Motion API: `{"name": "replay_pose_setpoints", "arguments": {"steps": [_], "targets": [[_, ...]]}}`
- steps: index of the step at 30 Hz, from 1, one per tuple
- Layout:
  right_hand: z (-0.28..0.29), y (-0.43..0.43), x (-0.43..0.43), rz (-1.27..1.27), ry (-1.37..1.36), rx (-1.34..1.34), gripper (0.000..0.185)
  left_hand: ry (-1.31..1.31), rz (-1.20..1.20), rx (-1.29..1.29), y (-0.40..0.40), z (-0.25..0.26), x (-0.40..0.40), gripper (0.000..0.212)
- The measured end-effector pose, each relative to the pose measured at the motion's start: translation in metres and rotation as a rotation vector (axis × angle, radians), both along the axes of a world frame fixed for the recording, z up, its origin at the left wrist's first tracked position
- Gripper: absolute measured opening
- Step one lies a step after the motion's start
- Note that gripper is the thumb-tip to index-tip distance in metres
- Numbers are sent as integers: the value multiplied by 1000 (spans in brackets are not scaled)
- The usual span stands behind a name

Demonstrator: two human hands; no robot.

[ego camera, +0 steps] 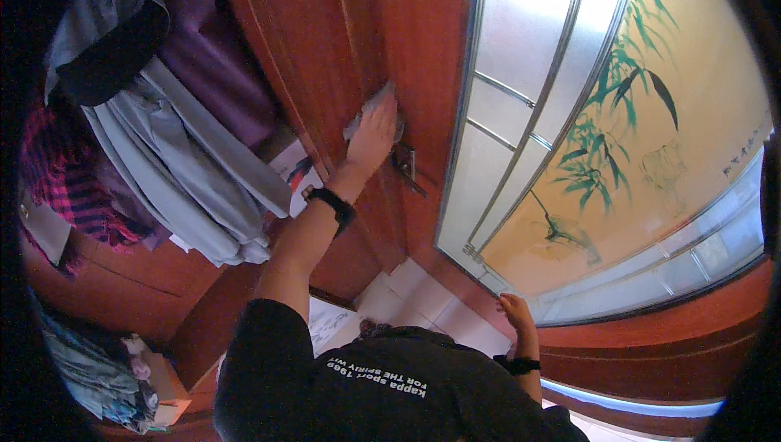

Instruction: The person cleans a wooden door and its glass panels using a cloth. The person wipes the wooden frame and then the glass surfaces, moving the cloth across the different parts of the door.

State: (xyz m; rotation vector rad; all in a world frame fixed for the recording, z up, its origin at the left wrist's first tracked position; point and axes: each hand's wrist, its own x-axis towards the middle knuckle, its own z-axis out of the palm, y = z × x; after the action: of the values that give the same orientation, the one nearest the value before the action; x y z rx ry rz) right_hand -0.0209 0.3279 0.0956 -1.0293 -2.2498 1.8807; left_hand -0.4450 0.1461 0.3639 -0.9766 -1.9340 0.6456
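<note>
My left hand [373, 135] presses a thin grey cloth [383, 97] flat against a reddish-brown wooden door panel [421, 76]. Parts of the cloth stick out past the fingertips and on both sides of the hand. Just below the cloth is a dark metal door handle [407, 164], close to my wrist. My right hand [516, 312] hangs lower down with loosely curled fingers and nothing visible in it. It appears near the lower corner of a glass panel [634, 198] painted with green bamboo; I cannot tell whether they touch.
At the left, a grey garment [189, 161], a purple garment [219, 69] and a pink-and-black striped cloth [79, 179] hang in an open wardrobe. Folded clothes [91, 362] and a cardboard box [168, 390] lie lower left. Pale floor tiles [421, 292] show below.
</note>
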Motion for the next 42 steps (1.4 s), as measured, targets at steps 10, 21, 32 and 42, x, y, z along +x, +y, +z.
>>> {"name": "replay_pose_setpoints", "arguments": {"steps": [10, 21, 32, 42], "targets": [[2, 5, 38, -123, -78, -20, 34, 230, -111, -115, -15, -31, -24, 45], [7, 19, 21, -87, -20, 27, 35, -766, -942, 1425, 79, 95, 38, 61], [3, 11, 65, -28, -217, 35, 33, -993, -740, 1326, 69, -118, 84, 68], [19, 13, 52, 44, -159, 129, 35, -912, -957, 1491, 89, 40, 60, 69]]}}
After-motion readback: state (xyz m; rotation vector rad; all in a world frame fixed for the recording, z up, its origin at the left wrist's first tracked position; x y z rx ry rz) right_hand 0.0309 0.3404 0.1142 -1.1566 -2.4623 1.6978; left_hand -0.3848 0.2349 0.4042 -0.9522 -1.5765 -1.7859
